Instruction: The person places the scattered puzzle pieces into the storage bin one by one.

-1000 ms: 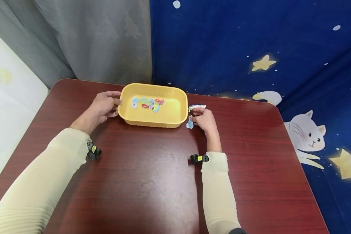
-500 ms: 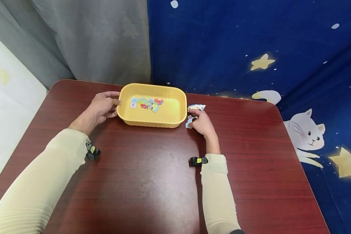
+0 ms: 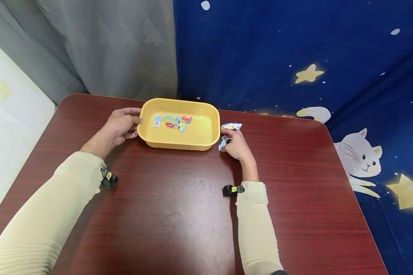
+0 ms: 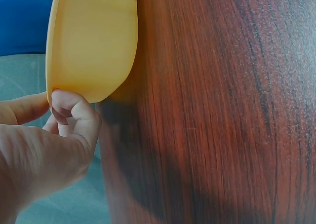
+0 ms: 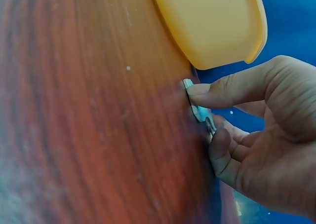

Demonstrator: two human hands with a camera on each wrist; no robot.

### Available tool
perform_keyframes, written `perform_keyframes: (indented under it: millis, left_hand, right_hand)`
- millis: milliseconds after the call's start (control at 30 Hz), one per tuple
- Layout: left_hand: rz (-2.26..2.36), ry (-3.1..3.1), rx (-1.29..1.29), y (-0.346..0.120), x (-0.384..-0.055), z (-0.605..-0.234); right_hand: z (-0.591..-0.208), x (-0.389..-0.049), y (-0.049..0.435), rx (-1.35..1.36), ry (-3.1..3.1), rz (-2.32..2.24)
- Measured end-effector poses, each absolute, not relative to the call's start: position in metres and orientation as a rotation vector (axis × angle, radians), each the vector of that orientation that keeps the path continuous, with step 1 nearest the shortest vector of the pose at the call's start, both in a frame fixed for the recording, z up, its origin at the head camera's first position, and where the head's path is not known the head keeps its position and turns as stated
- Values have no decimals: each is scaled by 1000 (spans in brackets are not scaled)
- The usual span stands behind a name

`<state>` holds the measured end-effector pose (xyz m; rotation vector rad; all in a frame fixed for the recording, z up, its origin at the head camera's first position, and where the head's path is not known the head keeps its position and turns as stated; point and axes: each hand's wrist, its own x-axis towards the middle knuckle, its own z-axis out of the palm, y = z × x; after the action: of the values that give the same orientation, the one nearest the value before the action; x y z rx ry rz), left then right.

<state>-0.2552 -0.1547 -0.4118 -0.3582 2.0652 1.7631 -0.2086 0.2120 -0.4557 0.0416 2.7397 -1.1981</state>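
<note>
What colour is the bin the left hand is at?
Plain yellow bin; shows best in the head view.

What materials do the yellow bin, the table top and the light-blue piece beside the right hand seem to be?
Yellow bin: probably plastic; smooth, slightly glossy, with soft highlights inside.

Table top: wood or wood-look laminate; reddish-brown grain under a pale sheen.

Light-blue piece: perhaps printed card or thin board, since it looks flat and thin; not certain.
</note>
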Motion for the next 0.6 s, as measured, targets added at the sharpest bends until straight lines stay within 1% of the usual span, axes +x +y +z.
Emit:
perform_keyframes:
  millis: [400,600]
  left_hand:
    - [1748,2087,-356,-154,-255,-412]
    - [1741,2089,-356,-155,-254,-412]
  right_hand:
    - [-449,-206,219,130,2756,-1247]
    - [-447,-205,224,147,2596,-1444]
